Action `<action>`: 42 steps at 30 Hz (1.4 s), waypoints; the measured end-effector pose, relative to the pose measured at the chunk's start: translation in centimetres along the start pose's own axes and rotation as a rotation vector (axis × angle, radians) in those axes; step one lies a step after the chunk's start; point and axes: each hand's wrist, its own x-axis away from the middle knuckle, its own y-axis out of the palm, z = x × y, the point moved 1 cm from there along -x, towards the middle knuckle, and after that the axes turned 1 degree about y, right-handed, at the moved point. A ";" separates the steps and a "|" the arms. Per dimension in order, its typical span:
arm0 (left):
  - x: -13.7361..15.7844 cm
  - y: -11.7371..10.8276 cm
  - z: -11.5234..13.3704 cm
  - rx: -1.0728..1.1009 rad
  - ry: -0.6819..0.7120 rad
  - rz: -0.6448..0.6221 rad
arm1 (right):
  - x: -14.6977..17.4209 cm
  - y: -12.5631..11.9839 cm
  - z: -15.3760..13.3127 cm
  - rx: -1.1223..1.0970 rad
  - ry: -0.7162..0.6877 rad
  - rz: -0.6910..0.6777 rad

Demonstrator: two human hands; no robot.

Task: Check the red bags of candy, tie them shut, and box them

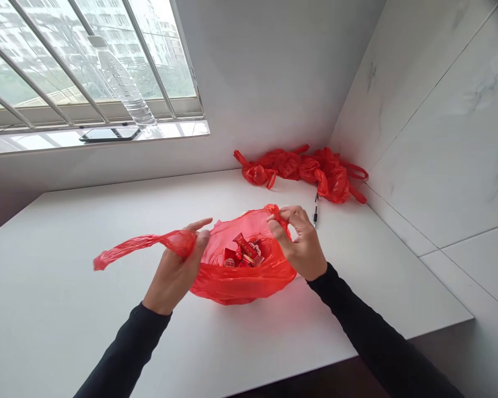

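A: Where is the red plastic carrier bag?
B: On the white table, between the two hands; its mouth gapes upward, and red-wrapped snacks lie in a loose heap inside it, plainly visible over the near rim.

A: How does the left hand grip?
B: It pinches the bag's left side between thumb and fingers; the index finger points out past the thumb, and a crumpled handle strip trails outward to the left, beyond the back of the hand.

A: And the right hand?
B: Its thumb and fingertips pinch the bunched plastic at the far right of the rim; the fingers curve over from above; both wrists come out of black sleeves.

A: What lies further back?
B: A row of bundled red plastic bags sits against the wall, reaching to the corner; a pen lies just in front of them, near the right hand; on the windowsill stand a clear bottle with water in it and, beside its base, a flat dark device, lying down.
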 end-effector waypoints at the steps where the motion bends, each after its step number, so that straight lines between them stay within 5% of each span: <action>1: 0.1 -0.4 0.6 0.029 0.011 0.100 | -0.8 -0.5 -1.0 -0.011 -0.041 0.078; 3: 0.2 -1.1 2.3 0.130 0.031 0.242 | -2.5 -1.5 -3.4 -0.055 -0.140 0.206; 6: 0.4 -1.8 5.6 0.377 0.074 0.282 | -4.8 -2.5 -7.2 -0.222 -0.254 0.285; 11: -0.3 -1.0 7.7 0.672 0.080 0.081 | -5.3 -2.0 -10.5 -0.463 -0.107 -0.019; 15: -0.6 0.9 5.4 0.414 0.102 -0.223 | -4.1 0.4 -10.1 -0.292 0.014 -0.443; 17: -0.3 1.8 4.5 0.262 0.172 -0.327 | -3.9 1.6 -9.4 -0.176 0.019 -0.514; 23: 0.0 1.9 4.5 0.370 0.165 -0.500 | -5.1 1.5 -7.4 -0.172 0.008 -0.346; 28: -0.9 0.5 4.2 0.810 0.047 -0.336 | -5.6 -0.4 -7.8 -0.270 0.112 -0.191; 32: 0.0 1.0 4.9 0.730 0.013 -0.321 | -4.7 -0.3 -9.3 -0.320 -0.033 -0.337; 37: 1.9 2.3 7.0 0.472 0.167 -0.491 | -4.2 0.2 -9.4 0.017 -0.303 -0.366; 42: 2.0 2.4 6.7 0.386 0.196 -0.571 | -4.6 0.2 -8.0 0.084 -0.248 -0.552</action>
